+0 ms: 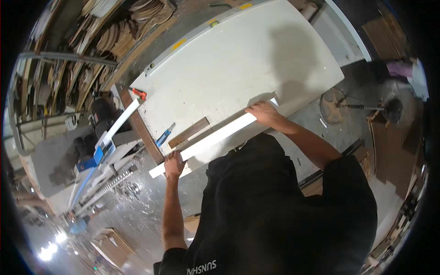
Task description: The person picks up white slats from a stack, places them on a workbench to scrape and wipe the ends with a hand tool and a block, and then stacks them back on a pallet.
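A long narrow white strip [220, 136] lies slantwise along the near edge of the white worktable [215, 68]. My left hand [173, 166] is closed around it near its left end, which sticks out past the table. Farther right, my right hand [264, 113] grips the strip close to its other end. Just beyond the strip is a short brown wood piece [189, 132]. To the left of that wood rests a blue utility knife [164, 136]. An orange-red tool [138, 94] sits at the table's left corner.
A spirit level [178, 43] runs along the table's far edge. Shelves packed with thin boards [82, 68] stand at the far left. A round-based stand [333, 106] is on the floor to the right. An open cardboard box [112, 246] lies at lower left.
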The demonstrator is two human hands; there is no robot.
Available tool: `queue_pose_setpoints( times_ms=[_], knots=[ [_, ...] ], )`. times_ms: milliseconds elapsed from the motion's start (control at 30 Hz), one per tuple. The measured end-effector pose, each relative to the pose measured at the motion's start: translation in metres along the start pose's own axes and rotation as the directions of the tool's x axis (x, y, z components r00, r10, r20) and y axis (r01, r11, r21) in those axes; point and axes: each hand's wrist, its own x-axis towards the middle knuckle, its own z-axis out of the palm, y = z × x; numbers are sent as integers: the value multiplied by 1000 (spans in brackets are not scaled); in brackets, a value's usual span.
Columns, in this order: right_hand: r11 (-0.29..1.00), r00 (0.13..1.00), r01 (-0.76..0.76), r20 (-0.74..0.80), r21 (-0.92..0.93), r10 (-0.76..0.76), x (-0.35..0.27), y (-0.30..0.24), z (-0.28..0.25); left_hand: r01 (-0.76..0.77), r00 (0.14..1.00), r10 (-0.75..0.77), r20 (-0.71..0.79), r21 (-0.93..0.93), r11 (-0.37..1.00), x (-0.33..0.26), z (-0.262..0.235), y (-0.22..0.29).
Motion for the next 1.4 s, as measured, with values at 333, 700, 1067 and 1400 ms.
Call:
queue_pose_setpoints(
  times_ms=[333,700,1067,1400],
  knots=[
    [1000,988,-4,-154,17,7,-4,4,6,50,999,-51,-19,-40,998,0,-9,14],
    [999,981,9,-193,37,-2,0,-5,-7,56,995,-64,-79,-90,994,1,-2,0],
    [999,956,-41,-291,-11,36,-15,-34,-38,-74,976,26,-215,-220,973,-30,5,-13],
    [455,719,-567,143,686,681,-84,100,15,368,546,-813,-200,-815,448,-96,73,-165]
  ],
)
